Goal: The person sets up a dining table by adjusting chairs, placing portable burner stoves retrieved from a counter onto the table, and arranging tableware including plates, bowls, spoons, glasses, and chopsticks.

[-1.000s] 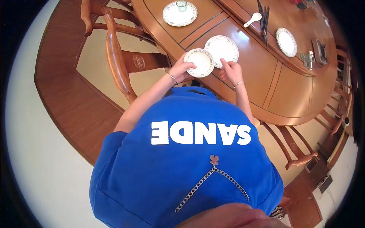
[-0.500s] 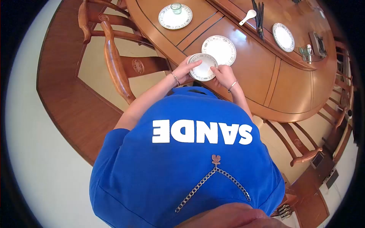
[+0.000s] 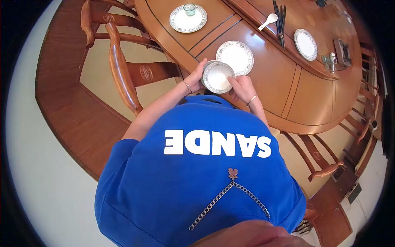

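Observation:
A white bowl with a patterned rim is held between my hands at the table's near edge; another rim shows just behind its left side. My left hand supports it from the left, fingers around the side. On the right, my right hand grips the rim with the thumb on top, its other fingers partly hidden below. Right beyond the bowl, a white plate with the same kind of rim lies on the wooden table, partly covered by the bowl in this view.
Farther left is a plate with a glass on it. A white spoon, black chopsticks, another plate and glassware lie beyond. Wooden chairs stand around the table.
The bowl has tipped so that more of its inside shows. My left thumb has come off the inside of the rim and now points up beside it.

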A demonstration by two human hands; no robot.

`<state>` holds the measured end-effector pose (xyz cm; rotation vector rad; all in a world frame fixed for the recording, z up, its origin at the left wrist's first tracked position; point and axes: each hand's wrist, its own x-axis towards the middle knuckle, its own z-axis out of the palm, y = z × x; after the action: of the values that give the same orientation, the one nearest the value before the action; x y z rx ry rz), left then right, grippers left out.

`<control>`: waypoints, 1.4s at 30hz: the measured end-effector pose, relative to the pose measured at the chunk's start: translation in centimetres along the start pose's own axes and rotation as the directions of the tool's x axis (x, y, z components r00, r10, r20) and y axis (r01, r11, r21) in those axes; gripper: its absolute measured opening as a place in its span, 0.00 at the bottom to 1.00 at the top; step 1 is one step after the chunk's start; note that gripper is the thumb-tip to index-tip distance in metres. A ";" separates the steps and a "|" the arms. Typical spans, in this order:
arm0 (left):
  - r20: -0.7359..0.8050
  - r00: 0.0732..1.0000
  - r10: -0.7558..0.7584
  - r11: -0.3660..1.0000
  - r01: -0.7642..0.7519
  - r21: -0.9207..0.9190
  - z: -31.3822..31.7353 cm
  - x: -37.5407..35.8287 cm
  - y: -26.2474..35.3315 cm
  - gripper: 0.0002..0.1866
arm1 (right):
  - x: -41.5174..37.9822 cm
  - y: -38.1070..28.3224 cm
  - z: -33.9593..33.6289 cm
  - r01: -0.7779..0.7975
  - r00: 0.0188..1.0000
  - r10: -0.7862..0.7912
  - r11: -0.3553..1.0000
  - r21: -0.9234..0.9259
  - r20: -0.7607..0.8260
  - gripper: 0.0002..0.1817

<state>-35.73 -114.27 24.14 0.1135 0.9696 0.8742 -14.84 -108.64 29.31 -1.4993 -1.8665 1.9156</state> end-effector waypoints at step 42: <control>-0.174 0.983 0.054 0.972 -0.091 -0.215 -3.0 2.2 0.1 0.22 | 10.3 5.7 -10.3 0.189 0.665 0.027 0.961 0.203 -0.747 0.19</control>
<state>-37.46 -113.56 20.98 -0.1184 1.0220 1.0670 -10.35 -96.04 21.17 -1.6973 -1.2110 1.1355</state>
